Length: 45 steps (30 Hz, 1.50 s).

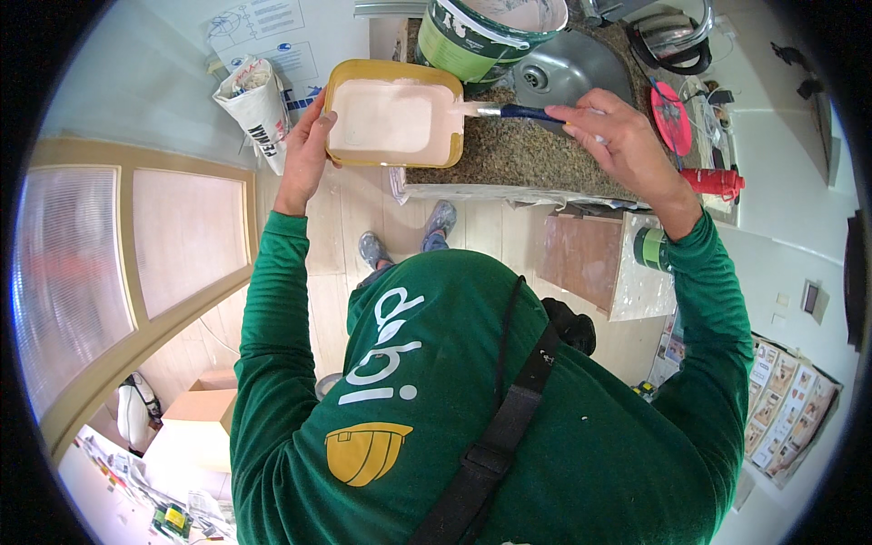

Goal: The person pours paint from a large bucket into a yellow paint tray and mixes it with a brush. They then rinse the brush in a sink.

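Observation:
My left hand (309,156) grips the left rim of a yellow paint tray (457,150) that holds pale, creamy paint. The tray's right end reaches over the granite counter beside a green paint bucket. In my right hand (616,145) is a paintbrush (527,113) with a dark blue handle, its fingers wrapped round the handle's end. The brush lies level, pointing left. Its pale, paint-coated bristles touch the tray's right rim.
The green bucket (472,56) stands behind the tray, next to a steel sink (581,73). A kettle (670,41), a pink oval thing (670,118) and a red bottle (713,183) are at the right. A white bag (257,113) and a glazed wooden door (136,236) are at the left.

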Tool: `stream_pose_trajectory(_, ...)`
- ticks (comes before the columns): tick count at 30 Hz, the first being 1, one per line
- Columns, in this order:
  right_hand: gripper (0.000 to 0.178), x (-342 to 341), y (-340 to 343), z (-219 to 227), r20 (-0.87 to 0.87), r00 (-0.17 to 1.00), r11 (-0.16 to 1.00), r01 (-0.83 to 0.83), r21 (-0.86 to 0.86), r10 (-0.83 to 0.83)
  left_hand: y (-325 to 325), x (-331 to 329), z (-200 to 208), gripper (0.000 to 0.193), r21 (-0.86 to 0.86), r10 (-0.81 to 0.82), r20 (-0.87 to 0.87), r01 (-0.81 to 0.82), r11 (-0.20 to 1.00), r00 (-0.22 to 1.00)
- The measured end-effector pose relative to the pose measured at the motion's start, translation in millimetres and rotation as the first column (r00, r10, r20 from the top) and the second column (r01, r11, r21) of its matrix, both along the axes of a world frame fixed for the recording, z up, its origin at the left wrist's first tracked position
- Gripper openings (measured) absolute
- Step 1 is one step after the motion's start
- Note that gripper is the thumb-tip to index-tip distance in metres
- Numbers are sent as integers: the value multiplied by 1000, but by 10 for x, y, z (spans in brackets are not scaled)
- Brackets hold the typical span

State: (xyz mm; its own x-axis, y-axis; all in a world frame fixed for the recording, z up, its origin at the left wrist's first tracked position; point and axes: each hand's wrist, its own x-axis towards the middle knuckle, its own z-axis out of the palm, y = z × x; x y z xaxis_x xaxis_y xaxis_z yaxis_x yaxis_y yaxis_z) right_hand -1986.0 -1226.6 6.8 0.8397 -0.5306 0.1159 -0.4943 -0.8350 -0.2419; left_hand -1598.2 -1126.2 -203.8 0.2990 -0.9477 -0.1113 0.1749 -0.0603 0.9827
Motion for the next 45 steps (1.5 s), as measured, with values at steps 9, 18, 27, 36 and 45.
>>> stream_pose_trajectory(9, 29, 156, -52, -418, -50, 993, 984, 117, 137, -111, 34, -35, 74, 59, 5, -45, -11, 45, 999, 999)
stream_pose_trajectory(18, 29, -16, -42, -99, -165, 958, 949, 261, 175, -233, 52, -42, 39, 59, 25, -9, 25, 8, 1000, 1000)
stream_pose_trajectory(27, 33, 107, -151, -594, -36, 923, 740, 331, 585, -384, -1, -24, -38, 60, -12, -20, 14, 20, 1000, 1000)
stream_pose_trajectory(36, 34, -184, -261, -605, -120, 879, 711, 448, 542, -462, -2, -43, -10, 59, -8, -2, 15, 2, 1000, 1000)
stream_pose_trajectory(45, 36, -318, -139, -338, -114, 809, 564, 495, 661, -576, 8, -53, -20, 61, 6, -5, 12, 5, 1000, 1000)
